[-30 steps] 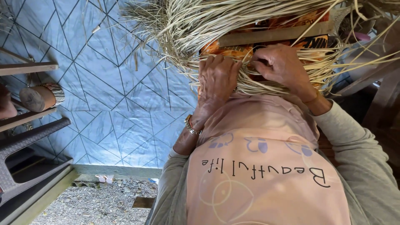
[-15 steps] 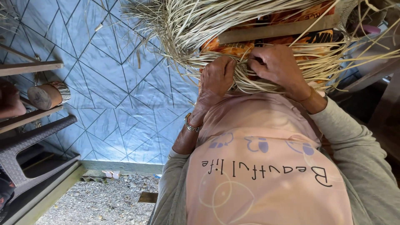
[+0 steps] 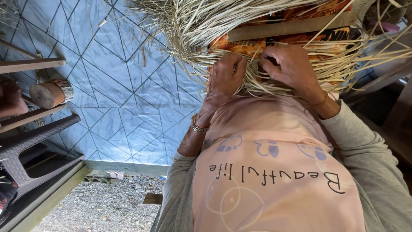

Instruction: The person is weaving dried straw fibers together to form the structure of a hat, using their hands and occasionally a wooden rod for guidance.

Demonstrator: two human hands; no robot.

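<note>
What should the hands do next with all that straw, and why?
Probably pull the pinched strands snug. The left hand and right hand meet at one spot in the pale straw, each with its grip closed on strands there, just below the wooden slat. Many loose ends fan out around them, so tightening that crossing seems the likely small move.

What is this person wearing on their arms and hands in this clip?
Both hands are bare, no gloves. The left hand has a metal bracelet at the wrist, and its grey sleeve ends near the elbow. The right hand has a thin wristband; its grey sleeve reaches almost to it.
</note>
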